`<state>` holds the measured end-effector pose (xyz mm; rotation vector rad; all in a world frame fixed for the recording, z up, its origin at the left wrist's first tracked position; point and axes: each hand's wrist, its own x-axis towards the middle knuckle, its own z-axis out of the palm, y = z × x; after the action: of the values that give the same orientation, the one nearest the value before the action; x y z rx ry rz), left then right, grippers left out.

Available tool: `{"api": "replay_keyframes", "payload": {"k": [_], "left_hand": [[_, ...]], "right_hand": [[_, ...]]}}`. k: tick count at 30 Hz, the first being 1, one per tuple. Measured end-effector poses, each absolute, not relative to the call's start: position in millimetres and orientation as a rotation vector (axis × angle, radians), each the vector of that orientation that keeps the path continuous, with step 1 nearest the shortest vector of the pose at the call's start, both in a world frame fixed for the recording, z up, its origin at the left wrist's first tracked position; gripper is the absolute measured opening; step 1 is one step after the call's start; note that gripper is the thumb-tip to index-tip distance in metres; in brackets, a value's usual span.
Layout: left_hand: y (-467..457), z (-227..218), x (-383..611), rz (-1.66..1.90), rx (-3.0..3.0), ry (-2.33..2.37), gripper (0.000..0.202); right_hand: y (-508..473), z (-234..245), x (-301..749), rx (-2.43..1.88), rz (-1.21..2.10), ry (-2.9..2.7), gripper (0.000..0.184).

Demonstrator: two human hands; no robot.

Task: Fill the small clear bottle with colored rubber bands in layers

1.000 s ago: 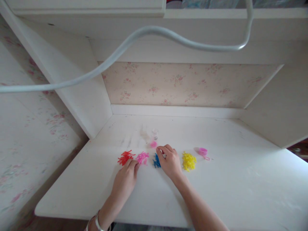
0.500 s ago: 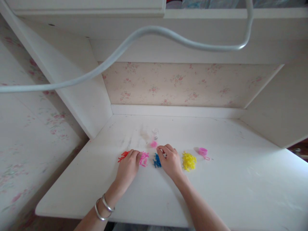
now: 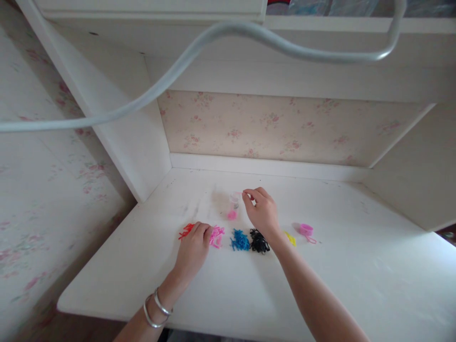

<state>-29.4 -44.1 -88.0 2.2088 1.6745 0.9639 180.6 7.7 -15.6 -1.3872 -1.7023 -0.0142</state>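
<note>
My right hand [image 3: 261, 210] is closed in a pinch on a small pink rubber band [image 3: 239, 193], held at the mouth of a clear little jar [image 3: 234, 199]. A pink fuzzy clump [image 3: 232, 215] shows at the near end of the jar. My left hand [image 3: 194, 244] rests on the desk with fingers curled together, between a red pile of bands [image 3: 185, 231] and a pink pile of bands [image 3: 216, 236]. What its fingertips hold, if anything, is hidden. Blue bands [image 3: 240, 240] and black bands [image 3: 259, 241] lie nearer me; my right forearm partly covers yellow bands [image 3: 291, 238].
A pink ring-shaped piece with a loop [image 3: 306, 230] lies on the right of the white desk [image 3: 342, 280]. A pale cable [image 3: 228, 29] crosses the upper view below a shelf [image 3: 199, 9]. Side panels and a floral wall enclose the back.
My right hand has moved away from over the blue and black piles, forward to the jar, with a pink band now visible in its pinch. My left hand stays by the pink pile.
</note>
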Motion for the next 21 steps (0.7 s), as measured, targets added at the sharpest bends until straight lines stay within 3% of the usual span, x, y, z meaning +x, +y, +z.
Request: {"api": "replay_keyframes", "payload": {"k": [13, 21], "left_hand": [[-46, -82, -32, 1.004, 2.134, 1.639, 0.026], [-22, -54, -28, 1.107, 2.138, 1.562, 0.023]], "right_hand": [[0, -23, 174, -1.416, 0.007, -1.732, 0.024], [-64, -67, 149, -1.413, 0.042, -2.194, 0.019]]}}
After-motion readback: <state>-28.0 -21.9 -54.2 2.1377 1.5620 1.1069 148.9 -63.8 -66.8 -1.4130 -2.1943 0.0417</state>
